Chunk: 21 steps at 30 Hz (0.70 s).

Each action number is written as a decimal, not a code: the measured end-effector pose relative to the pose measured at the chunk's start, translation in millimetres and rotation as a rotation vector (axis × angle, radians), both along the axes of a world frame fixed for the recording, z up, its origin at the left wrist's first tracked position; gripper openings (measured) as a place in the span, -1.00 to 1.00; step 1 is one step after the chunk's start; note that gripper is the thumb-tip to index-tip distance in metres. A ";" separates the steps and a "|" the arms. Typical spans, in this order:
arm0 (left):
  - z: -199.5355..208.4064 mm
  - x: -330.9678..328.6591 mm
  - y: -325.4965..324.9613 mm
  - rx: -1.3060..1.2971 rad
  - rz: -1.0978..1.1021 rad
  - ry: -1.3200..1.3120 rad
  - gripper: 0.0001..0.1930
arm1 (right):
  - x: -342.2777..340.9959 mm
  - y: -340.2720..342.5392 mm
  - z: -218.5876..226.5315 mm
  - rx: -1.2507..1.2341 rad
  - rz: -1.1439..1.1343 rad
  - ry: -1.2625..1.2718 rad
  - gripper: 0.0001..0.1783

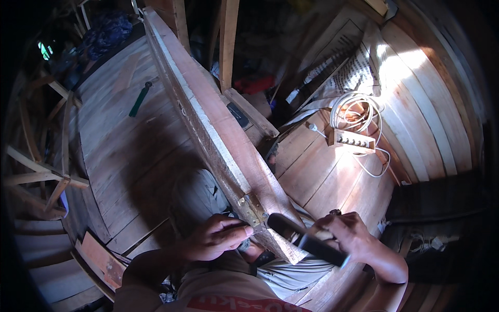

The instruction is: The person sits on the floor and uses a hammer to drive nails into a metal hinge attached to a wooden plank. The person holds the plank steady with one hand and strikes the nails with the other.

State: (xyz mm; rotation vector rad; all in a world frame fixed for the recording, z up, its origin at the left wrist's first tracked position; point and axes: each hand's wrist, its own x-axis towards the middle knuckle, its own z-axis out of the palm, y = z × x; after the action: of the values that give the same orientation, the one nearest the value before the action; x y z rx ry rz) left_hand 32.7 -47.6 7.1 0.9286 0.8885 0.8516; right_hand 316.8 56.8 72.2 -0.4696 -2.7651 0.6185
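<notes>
A long wooden beam (208,114) slants from the far left down to my lap. Near its close end lies a brass-coloured metal plate with holes (252,209), which looks like a hinge. My left hand (218,239) is beside that plate, thumb and forefinger pinched together at the beam's edge; what they hold is too small to make out. Closed round the handle of a hammer, my right hand (345,234) is on the other side of the beam. The dark, blocky hammer head (306,242) hangs just above the beam's end, slightly blurred.
Planks form the floor on both sides. A green-handled tool (140,100) lies at left. At right are a coiled white cable (356,112) and a socket strip (353,141). An upright post (227,47) and a short wooden block (252,113) stand beyond the beam.
</notes>
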 end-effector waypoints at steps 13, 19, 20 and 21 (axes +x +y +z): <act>-12.0 3.8 3.5 0.398 0.133 0.178 -0.83 | -2.3 -7.3 15.7 0.127 -0.023 -0.267 -0.63; -9.7 -7.5 10.4 -0.060 -0.031 -0.158 -0.62 | 3.4 -0.3 0.1 0.377 0.153 -0.052 -0.56; -8.3 -9.2 10.7 -0.094 -0.033 -0.182 -0.60 | 3.4 0.1 0.7 0.449 0.200 -0.049 -0.56; -7.3 -11.2 10.3 -0.131 -0.035 -0.204 -0.58 | 2.4 -0.2 1.1 0.519 0.244 -0.043 -0.56</act>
State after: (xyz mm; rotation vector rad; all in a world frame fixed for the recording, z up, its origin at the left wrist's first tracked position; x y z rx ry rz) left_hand 21.5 -37.3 -0.2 0.7271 0.7402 0.8318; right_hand 319.2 56.6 73.4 -0.0306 -2.8907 -0.0773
